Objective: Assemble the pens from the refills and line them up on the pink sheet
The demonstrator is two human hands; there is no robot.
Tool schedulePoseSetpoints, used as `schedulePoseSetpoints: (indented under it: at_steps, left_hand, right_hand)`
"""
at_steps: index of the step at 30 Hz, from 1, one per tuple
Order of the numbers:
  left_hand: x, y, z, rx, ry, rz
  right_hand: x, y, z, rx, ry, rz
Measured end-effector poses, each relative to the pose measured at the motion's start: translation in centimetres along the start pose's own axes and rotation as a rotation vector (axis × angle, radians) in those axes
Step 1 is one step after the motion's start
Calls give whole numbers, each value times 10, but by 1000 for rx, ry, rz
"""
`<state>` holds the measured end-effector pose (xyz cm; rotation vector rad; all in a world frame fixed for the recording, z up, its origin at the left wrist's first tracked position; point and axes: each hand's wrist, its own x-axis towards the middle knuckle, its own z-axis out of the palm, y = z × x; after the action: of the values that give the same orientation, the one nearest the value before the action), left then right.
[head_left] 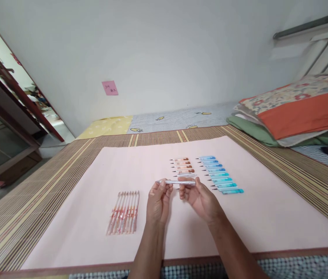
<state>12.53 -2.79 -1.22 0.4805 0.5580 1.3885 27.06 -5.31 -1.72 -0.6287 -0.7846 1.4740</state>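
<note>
A slim whitish pen [178, 182] is held level in front of me. Its left end is pinched between the thumb and fingers of my left hand [158, 199]. My right hand [200, 197] grips the other end, with the fingers curled beneath. Just beyond the pen lies a column of brown-ended pens [183, 166], partly hidden by my hands. To their right, several blue and turquoise pens [219, 174] lie in a slanting column, dark tips pointing left. Left of my hands, a row of pink-and-white patterned pens [123, 213] lies side by side.
The pens lie on a pale pink sheet [79, 217] spread over a striped bamboo mat [15, 205]. Folded bedding [297, 108] is piled at the right. Behind stands a white wall with a pink note [110, 88]. A doorway [21, 85] opens at the far left.
</note>
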Motion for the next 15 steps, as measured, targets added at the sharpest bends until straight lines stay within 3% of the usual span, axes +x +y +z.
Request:
schedulePoseSetpoints:
  at_steps: [5, 10, 15]
  left_hand:
    - [0, 4, 2, 59, -7, 25]
    - [-2, 9, 5, 214, -83, 31]
    - [-5, 12, 6, 318, -154, -5]
  right_hand:
    - [-5, -4, 2, -4, -53, 61]
    - [-9, -9, 4, -272, -64, 52]
    - [-10, -6, 9, -396, -148, 159]
